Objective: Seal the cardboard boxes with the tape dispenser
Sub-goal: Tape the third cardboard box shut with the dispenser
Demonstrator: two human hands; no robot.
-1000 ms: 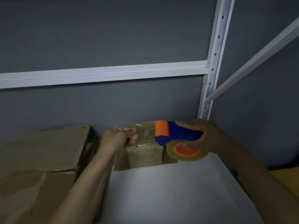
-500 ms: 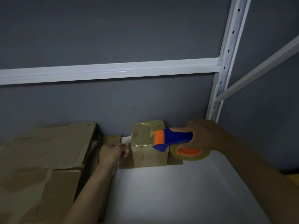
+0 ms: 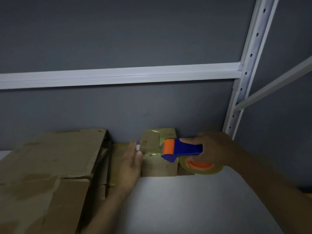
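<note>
At back of the white shelf (image 3: pixel 185 208), hard against the grey wall (image 3: pixel 135 39), sits the small box (image 3: pixel 158 167), upright, w/ shiny clear tape (image 3: pixel 151 143) already over its top and down the upper front.

R side: right hand (image 3: pixel 217 149) is clamped round the blue handle of the tape dispenser (image 3: pixel 183 148), thumb on top, fingers curled under. Tape roll (image 3: pixel 201 168) hangs below the handle, orange hub facing us. Dispenser's long axis runs L-R, roughly level, orange roller end pointing left at the box's upper right front. Touching or just v. close, can't tell. So the box lies directly left of the right hand, along the dispenser's own axis. Can't tell if the strip is cut from the roll.

L side: left hand (image 3: pixel 133 163) is flat, fingers straight and together, palm against the box's left face at the tape edge, a bit blurred. Forearm comes up from bottom centre, wrist straight. Both hands are about equally near the box; left is the one clearly in contact.

Judgement: step = finishing/pressing down this strip. Next move prob needs a pull to the right to tear the tape while left braces the box.

Big cardboard box (image 3: pixel 50 157), crumpled and torn at the edges, lies just left of the left hand. White rack upright (image 3: pixel 249 65) and crossbeam (image 3: pixel 118 75) stand behind.
</note>
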